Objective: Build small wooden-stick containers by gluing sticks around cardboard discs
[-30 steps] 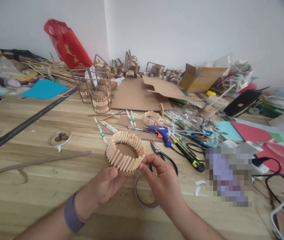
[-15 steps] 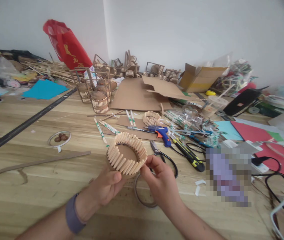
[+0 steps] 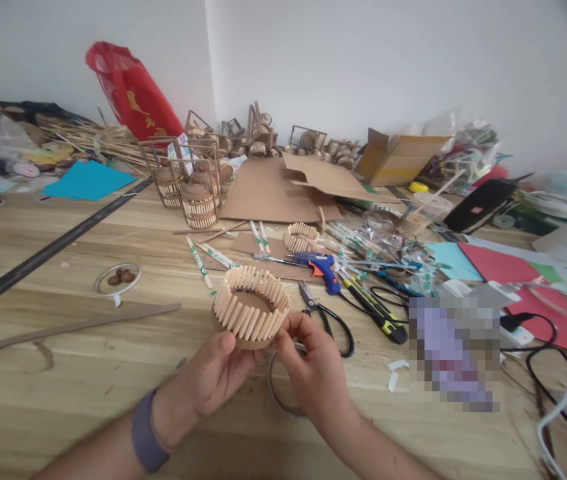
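Note:
A small round basket (image 3: 250,313) of short upright wooden sticks on a cardboard base is held up over the table, tilted slightly away. My left hand (image 3: 218,370) grips it from below and the left, its thumb on the cardboard band. At the basket's lower right side, my right hand (image 3: 310,357) has thumb and forefinger pinched together against the base; whether they hold a small piece is hidden. Beneath my right hand lies a ring (image 3: 283,387), partly covered. Black-handled scissors (image 3: 328,320) lie just beyond that hand.
A blue glue gun (image 3: 323,267) and a yellow-black utility knife (image 3: 376,307) lie right of the basket. Another stick ring (image 3: 301,237) stands behind. Finished baskets (image 3: 198,203), cardboard sheets (image 3: 258,190) and a cardboard strip (image 3: 88,327) lie around. Cables run along the right.
The basket has tipped so more of its outer front wall and cardboard base show. My right hand has shifted slightly left with it, and my left thumb sits lower on the base.

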Action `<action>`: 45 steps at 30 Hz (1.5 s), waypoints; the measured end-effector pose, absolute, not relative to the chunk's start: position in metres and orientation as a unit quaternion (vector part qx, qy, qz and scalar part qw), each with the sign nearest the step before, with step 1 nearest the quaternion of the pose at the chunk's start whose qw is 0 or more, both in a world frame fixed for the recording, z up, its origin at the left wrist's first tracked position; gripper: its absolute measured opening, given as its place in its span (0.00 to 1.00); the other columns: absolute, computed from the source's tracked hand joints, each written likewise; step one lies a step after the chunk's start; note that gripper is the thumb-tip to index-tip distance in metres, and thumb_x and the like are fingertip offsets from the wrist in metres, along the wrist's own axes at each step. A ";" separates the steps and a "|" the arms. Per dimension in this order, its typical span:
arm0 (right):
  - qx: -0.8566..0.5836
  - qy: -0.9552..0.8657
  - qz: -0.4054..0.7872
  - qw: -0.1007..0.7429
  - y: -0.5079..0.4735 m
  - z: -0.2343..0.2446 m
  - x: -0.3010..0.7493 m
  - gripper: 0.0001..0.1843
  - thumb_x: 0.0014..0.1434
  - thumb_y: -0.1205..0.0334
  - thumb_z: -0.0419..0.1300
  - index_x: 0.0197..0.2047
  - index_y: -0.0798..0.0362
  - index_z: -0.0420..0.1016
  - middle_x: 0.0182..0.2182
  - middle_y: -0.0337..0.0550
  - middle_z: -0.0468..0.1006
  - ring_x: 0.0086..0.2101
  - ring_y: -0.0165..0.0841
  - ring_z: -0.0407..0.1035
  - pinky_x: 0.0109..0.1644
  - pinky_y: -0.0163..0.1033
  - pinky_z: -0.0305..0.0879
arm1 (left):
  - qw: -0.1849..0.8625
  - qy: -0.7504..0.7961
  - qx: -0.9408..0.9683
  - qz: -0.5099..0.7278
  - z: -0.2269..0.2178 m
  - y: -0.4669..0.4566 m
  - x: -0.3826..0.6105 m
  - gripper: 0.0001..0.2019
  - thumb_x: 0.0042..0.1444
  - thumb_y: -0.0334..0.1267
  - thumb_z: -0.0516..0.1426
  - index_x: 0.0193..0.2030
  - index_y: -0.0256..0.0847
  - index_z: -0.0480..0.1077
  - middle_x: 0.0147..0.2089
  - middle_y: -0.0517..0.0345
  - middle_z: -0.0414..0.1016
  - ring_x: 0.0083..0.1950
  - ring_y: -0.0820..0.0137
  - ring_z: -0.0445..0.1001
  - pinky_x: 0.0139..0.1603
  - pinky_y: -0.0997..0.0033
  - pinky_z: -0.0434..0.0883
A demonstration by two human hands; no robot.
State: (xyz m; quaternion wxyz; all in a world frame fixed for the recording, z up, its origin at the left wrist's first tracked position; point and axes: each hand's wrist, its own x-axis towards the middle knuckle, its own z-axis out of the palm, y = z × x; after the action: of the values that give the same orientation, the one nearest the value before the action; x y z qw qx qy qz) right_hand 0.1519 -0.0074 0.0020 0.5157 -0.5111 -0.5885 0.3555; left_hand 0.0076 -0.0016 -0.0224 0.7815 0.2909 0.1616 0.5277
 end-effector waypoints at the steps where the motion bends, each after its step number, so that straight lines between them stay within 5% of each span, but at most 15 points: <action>1: -0.510 -0.593 0.353 0.513 -0.008 0.002 0.152 0.07 0.53 0.61 0.56 0.25 0.51 0.69 0.21 0.38 0.76 0.24 0.30 0.69 0.28 0.33 0.65 | 0.783 0.159 0.290 0.526 -0.022 -0.001 0.008 0.24 0.49 0.48 0.69 0.51 0.40 0.75 0.50 0.53 0.81 0.55 0.59 0.75 0.58 0.66 0.70; 9: -0.494 -0.637 0.334 0.489 -0.014 0.006 0.154 0.07 0.54 0.63 0.58 0.25 0.51 0.71 0.22 0.38 0.78 0.26 0.32 0.71 0.33 0.36 0.66 | 0.815 0.115 0.251 0.509 -0.021 0.001 0.008 0.30 0.50 0.56 0.66 0.54 0.36 0.73 0.56 0.46 0.77 0.56 0.59 0.74 0.55 0.68 0.71; 17: -0.480 -0.619 0.307 0.541 -0.011 0.014 0.158 0.06 0.55 0.63 0.59 0.26 0.51 0.72 0.22 0.38 0.76 0.24 0.31 0.69 0.30 0.34 0.65 | 0.823 0.089 0.236 0.509 -0.017 0.004 0.005 0.28 0.53 0.53 0.66 0.55 0.37 0.73 0.56 0.45 0.77 0.57 0.62 0.75 0.57 0.69 0.70; 26: -0.512 -0.616 0.307 0.514 -0.007 0.012 0.162 0.08 0.56 0.60 0.59 0.27 0.50 0.72 0.23 0.38 0.78 0.26 0.32 0.71 0.33 0.36 0.66 | 0.798 0.134 0.290 0.511 -0.026 0.003 0.006 0.30 0.51 0.54 0.66 0.56 0.38 0.72 0.59 0.45 0.74 0.62 0.54 0.70 0.63 0.59 0.66; 45: -0.494 -0.644 0.379 0.444 0.003 0.002 0.164 0.05 0.53 0.62 0.56 0.27 0.51 0.70 0.23 0.38 0.76 0.26 0.31 0.69 0.31 0.35 0.67 | 0.763 0.206 0.330 0.516 -0.024 0.004 0.003 0.30 0.46 0.52 0.70 0.54 0.39 0.75 0.56 0.48 0.77 0.60 0.54 0.71 0.60 0.60 0.67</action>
State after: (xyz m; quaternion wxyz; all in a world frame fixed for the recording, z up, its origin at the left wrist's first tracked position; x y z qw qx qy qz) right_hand 0.1642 0.0025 0.0020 0.4442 -0.4937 -0.6444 0.3790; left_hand 0.0028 0.0041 -0.0239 0.7628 0.3300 0.2061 0.5165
